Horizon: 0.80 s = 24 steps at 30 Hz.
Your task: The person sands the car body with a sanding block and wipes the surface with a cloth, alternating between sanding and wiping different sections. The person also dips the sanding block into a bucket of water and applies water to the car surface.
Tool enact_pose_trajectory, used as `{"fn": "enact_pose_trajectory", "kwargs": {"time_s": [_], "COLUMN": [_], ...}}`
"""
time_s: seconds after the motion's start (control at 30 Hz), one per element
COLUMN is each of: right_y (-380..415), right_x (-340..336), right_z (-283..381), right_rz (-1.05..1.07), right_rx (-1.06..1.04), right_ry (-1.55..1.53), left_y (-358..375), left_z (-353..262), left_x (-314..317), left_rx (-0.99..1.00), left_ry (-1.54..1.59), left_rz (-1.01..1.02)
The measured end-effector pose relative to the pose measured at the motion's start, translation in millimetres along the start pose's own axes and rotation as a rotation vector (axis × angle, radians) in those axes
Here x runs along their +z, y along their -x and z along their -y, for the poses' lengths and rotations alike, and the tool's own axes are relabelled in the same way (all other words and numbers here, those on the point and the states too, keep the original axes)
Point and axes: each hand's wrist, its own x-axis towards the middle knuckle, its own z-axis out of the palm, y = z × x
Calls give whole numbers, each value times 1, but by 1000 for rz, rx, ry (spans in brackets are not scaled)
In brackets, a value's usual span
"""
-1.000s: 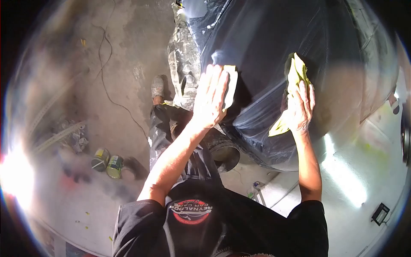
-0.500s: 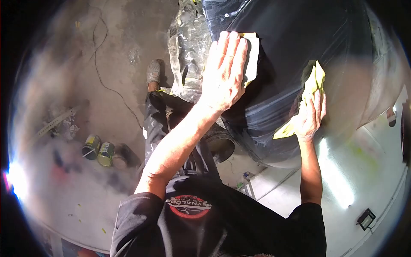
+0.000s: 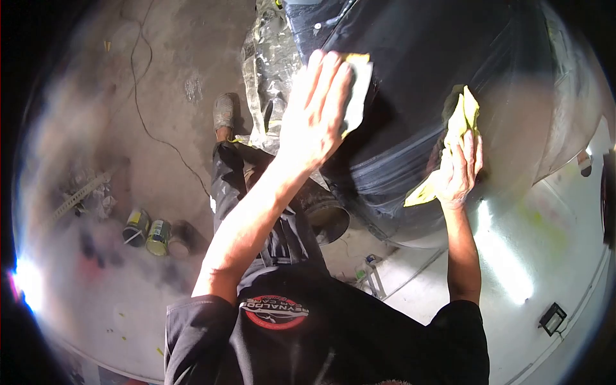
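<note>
My left hand [image 3: 316, 109] has its fingers pressed together along a pale pad [image 3: 357, 93] with a yellowish edge, near the upper left edge of a dark, dusty curved panel [image 3: 410, 70]. Farther right, my right hand [image 3: 459, 168] holds a crumpled yellow cloth [image 3: 465, 115] against the panel. One end of the cloth sticks out to the left below the fingers. Pale streaks mark the panel between the two hands. The underside of the pad is hidden.
Crumpled clear plastic sheeting [image 3: 273, 70] hangs beside the panel. A round dark container [image 3: 327, 221] is near my legs. Several cans [image 3: 158, 237] and a thin cable [image 3: 144, 122] lie on the floor at left. A small lamp [image 3: 552, 319] is at lower right.
My left hand has shifted left with the pale pad. My right hand and the yellow cloth appear slightly farther left, as does much of the scene.
</note>
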Motion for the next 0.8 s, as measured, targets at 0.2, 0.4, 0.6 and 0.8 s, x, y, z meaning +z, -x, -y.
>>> {"fn": "enact_pose_trajectory", "kwargs": {"time_s": [0.2, 0.4, 0.6, 0.8], "right_y": [8, 8, 4, 1], "right_x": [-1, -7, -6, -10], "right_z": [-3, 3, 4, 5], "right_rz": [10, 69, 35, 52], "right_rx": [44, 97, 97, 100], "right_ry": [-30, 11, -9, -12], "left_y": [-34, -105, -144, -214], "left_z": [1, -8, -11, -15], "left_x": [4, 27, 34, 48], "left_rx": [88, 142, 172, 176], "left_ry": [-19, -84, -121, -131], "left_rz": [5, -120, -110, -71]}}
